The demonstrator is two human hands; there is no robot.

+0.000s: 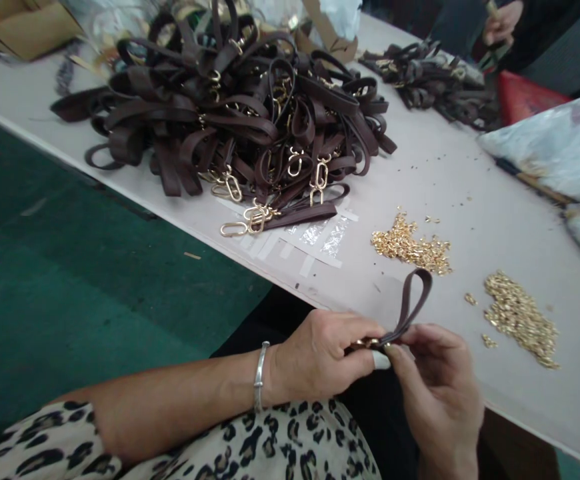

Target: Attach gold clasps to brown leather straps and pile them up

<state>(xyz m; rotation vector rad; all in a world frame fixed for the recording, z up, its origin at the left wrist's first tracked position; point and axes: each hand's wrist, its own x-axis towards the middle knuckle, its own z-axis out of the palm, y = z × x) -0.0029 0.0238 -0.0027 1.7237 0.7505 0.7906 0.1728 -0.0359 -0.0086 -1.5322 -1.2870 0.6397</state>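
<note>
A dark brown looped wrist strap (pixel 411 308) is held between my two hands, its loop standing up above the fingers. My left hand (pixel 323 357), with a white covering on one fingertip, is closed in a pinch around the gold-coloured hardware (pixel 365 343) at the strap's end. Opposite it, my right hand (pixel 437 383) pinches the base of the loop with thumb and fingers. Most of the hardware is hidden by the fingers. Nearest on the table lie a pile of small gold metal pieces (pixel 410 247) and a second, paler gold pile (pixel 520 317).
A large heap of brown straps (pixel 230 113) with gold clasps covers the far left of the table (pixel 435 187). Beyond it are more straps (pixel 430 83) and a co-worker's hand (pixel 503 25). Plastic bags (pixel 560 147) lie at right, a cardboard box (pixel 25 30) at upper left.
</note>
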